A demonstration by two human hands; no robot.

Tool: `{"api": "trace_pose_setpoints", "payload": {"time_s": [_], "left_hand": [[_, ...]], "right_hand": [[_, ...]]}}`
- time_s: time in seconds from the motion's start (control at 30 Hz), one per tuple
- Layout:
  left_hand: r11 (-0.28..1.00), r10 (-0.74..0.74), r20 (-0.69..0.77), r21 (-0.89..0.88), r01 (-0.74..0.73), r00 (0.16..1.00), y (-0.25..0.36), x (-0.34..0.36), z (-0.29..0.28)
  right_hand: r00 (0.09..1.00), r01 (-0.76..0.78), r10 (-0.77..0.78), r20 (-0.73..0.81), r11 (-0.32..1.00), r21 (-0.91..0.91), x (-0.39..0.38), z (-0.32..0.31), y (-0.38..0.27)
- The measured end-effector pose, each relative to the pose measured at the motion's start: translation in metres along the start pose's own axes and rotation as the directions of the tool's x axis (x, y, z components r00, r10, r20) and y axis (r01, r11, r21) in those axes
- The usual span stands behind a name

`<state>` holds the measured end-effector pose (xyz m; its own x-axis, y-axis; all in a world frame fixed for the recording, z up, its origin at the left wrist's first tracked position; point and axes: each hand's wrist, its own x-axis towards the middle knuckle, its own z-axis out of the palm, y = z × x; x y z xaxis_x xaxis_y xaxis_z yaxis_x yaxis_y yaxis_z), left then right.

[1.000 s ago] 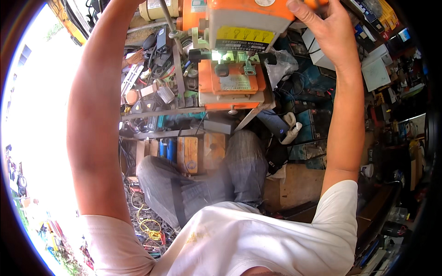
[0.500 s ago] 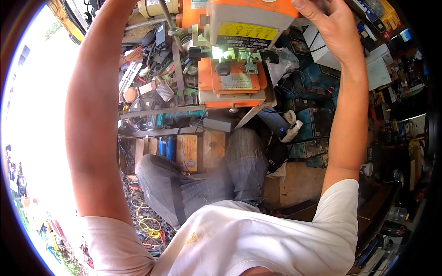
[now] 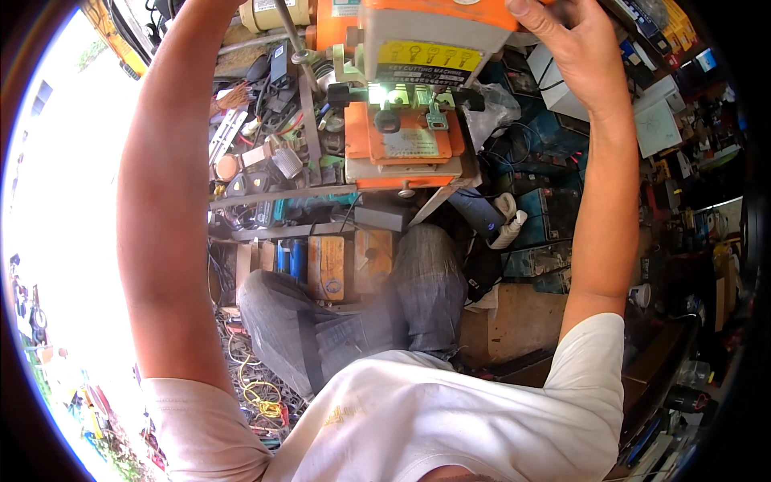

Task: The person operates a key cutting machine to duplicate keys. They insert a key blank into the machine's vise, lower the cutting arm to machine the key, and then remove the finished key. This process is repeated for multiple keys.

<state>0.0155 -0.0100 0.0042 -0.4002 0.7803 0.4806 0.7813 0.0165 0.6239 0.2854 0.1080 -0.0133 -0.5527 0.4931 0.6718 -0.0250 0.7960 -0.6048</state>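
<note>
A grey and orange key cutting machine (image 3: 438, 28) stands in front of me, its lamp lighting the clamps. Two keys hang from those clamps: a dark-headed key (image 3: 387, 122) on the left and a greenish metal key (image 3: 437, 120) on the right. Beside the machine's upper right edge is my right hand (image 3: 574, 36), thumb toward the housing and fingers curled; whatever they grip is cut off by the top of the picture. My left forearm runs up past the machine's left side, and the hand itself lies beyond the top edge.
Loose parts and cables (image 3: 269, 153) crowd the bench on the left. A metal frame bar (image 3: 281, 195) crosses above my knees, with small boxes (image 3: 326, 269) below it. Teal cases (image 3: 550, 215) and a clear plastic bag (image 3: 494, 112) are on the right.
Almost nothing differs. The thin metal lever left of the machine sits very slightly lower and farther left; both arms keep nearly the same pose, and the keys stay in the clamps.
</note>
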Motion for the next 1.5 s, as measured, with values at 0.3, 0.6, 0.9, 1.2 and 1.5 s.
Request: {"api": "trace_pose_setpoints", "payload": {"time_s": [0.3,0.6,0.9,1.2,1.5], "left_hand": [[0.999,0.034,-0.010,0.003,-0.034,0.999,0.004,-0.004,0.001],[0.999,0.042,-0.001,-0.029,-0.042,0.999,0.000,-0.002,0.000],[0.999,0.045,0.002,0.001,-0.045,0.999,-0.001,0.001,-0.002],[0.998,0.047,0.038,-0.052,-0.045,0.998,-0.002,0.001,-0.002],[0.999,0.035,0.016,-0.035,-0.035,0.999,0.002,-0.003,-0.002]], "right_hand": [[0.988,-0.081,0.071,0.135,0.994,0.071,0.009,-0.019,0.007],[0.996,-0.010,0.012,0.086,1.000,-0.021,0.007,-0.020,0.010],[0.999,0.004,-0.003,0.045,1.000,-0.025,0.008,-0.018,0.017],[0.999,0.011,-0.010,0.038,1.000,-0.026,0.007,-0.017,0.019],[0.998,0.027,-0.025,0.050,0.999,-0.040,0.009,-0.018,0.022]]}}
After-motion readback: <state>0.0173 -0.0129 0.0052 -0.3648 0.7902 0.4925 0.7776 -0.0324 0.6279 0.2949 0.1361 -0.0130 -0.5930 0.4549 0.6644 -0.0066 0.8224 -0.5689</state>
